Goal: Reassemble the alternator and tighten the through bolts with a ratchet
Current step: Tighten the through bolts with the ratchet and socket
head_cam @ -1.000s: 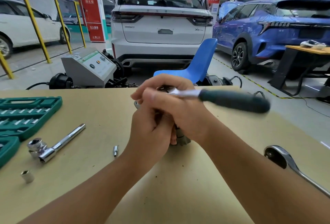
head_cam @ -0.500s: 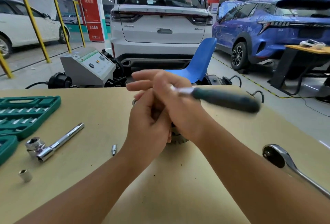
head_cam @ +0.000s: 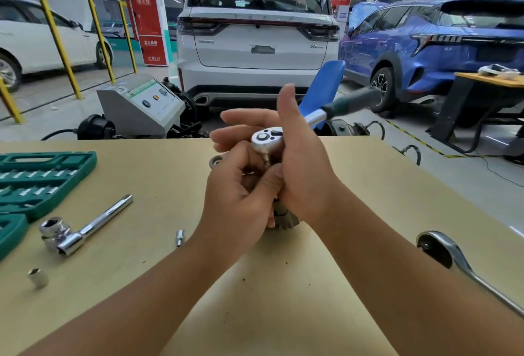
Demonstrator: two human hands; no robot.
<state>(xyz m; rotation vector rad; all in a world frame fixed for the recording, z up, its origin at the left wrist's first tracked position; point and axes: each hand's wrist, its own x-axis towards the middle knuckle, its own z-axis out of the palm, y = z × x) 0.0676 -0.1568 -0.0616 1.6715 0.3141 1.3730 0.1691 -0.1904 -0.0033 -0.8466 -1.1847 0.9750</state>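
On the tabletop point(head_cam: 326, 284), the alternator point(head_cam: 283, 214) sat mostly hidden beneath both hands. The ratchet point(head_cam: 268, 138) handle had swung away, exposing its head. Left hand point(head_cam: 241, 197) gripped the alternator; right hand point(head_cam: 300, 163) had spread, palm against the ratchet.

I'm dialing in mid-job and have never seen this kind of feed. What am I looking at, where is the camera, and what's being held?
No machine here: these are a person's two bare hands, filmed from a camera on their head looking down at a tan workbench. The left hand grips the alternator, mostly hidden beneath both hands. The right hand, fingers straight, pushes against the ratchet, whose dark green handle points away to the right. On the bench lie a green socket case, a sliding bar with a socket, a loose socket, a small bit and a second ratchet. Parked cars stand behind.
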